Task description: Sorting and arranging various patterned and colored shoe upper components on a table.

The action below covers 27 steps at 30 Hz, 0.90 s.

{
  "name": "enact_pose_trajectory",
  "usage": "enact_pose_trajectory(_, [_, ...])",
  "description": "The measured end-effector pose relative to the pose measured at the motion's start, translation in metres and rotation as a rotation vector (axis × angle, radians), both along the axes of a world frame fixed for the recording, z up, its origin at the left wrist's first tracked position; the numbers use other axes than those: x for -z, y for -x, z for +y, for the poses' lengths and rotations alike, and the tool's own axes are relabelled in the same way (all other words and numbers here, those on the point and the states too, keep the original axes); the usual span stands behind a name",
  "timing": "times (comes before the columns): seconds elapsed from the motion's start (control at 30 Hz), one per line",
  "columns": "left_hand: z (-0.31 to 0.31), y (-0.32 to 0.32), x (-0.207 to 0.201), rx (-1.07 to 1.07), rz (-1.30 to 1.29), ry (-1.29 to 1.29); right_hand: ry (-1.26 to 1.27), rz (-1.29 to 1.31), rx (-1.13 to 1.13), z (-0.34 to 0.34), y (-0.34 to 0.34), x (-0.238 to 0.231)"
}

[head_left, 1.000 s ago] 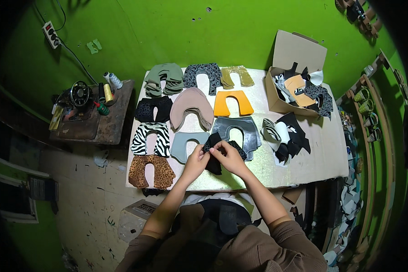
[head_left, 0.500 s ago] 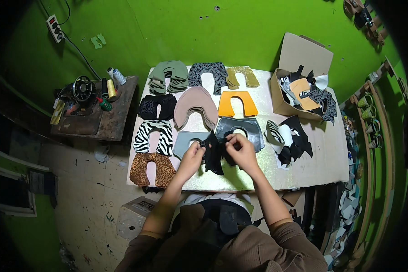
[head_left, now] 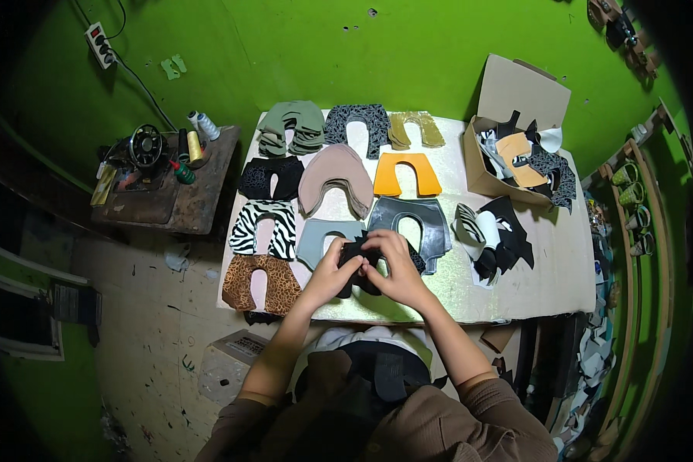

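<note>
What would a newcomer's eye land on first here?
Probably the vivid green wall across the top, then the arch-shaped pieces laid out on the table, with the zebra-striped one at the left and the plain orange one right of centre standing out. Next, near the table's front edge, the left hand and right hand hold black material between them.

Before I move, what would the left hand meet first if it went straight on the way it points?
The left hand would first meet the black piece at its own fingertips, with the right hand close by. How high they are above the table is hard to judge.
</note>
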<state>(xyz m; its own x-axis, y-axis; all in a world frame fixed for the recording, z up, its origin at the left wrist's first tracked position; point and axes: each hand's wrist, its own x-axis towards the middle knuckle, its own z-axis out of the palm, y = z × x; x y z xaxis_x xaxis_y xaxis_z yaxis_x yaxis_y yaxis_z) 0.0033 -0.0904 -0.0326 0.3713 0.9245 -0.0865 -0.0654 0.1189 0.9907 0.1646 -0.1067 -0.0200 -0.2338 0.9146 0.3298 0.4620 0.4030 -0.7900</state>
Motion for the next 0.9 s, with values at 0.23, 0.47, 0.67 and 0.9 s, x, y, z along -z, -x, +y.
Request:
enact_pose_trajectory(0.23, [-0.001,-0.003,-0.014,0.218,0.027,0.059,0.006,-0.165,-0.137,0.009,-0.036,0.003])
enact_pose_trajectory(0.47, [-0.015,-0.016,-0.01,0.047,-0.14,0.26,0.71,0.061,-0.27,0.004,-0.069,-0.01])
enact_pose_trajectory(0.67, [-0.026,-0.034,-0.004,-0.173,-0.322,0.476,0.996,1.101,-0.422,-0.015,-0.078,0.028])
enact_pose_trajectory(0.9, [-0.012,-0.01,0.015,-0.328,-0.44,0.539,1.18,1.416,-0.438,-0.01,-0.054,0.038])
